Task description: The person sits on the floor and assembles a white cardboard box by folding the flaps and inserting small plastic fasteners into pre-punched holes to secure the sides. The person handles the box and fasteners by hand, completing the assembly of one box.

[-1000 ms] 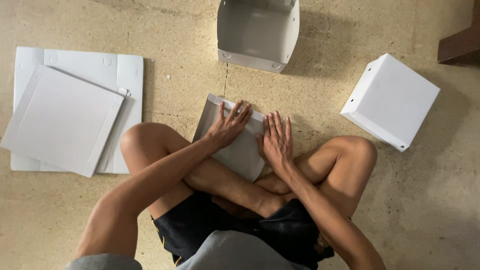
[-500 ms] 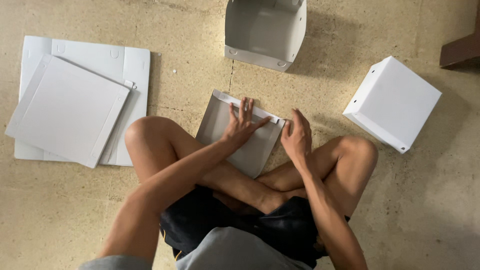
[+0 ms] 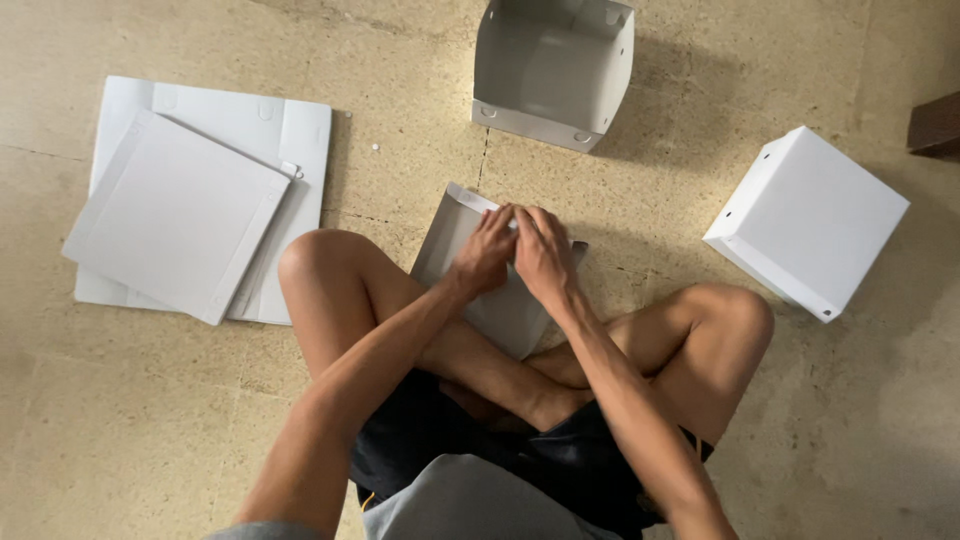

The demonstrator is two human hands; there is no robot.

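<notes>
I sit cross-legged on a stone floor with a flat white plastic box panel (image 3: 450, 245) lying against my shins. My left hand (image 3: 487, 250) and my right hand (image 3: 542, 255) rest side by side on the panel's far edge, fingers curled over a folded flap there. The hands touch each other and cover the middle of that edge. Only the panel's left part and its lower corner show beside my legs.
A stack of flat white panels (image 3: 190, 215) lies on the floor to my left. An open, half-built white box (image 3: 552, 70) stands ahead. A closed white box (image 3: 805, 222) sits to the right. A dark wooden object (image 3: 935, 125) is at the right edge.
My right hand has slid left along the panel's far edge to meet the left hand. Both hands were spread flat before and now curl together on the flap.
</notes>
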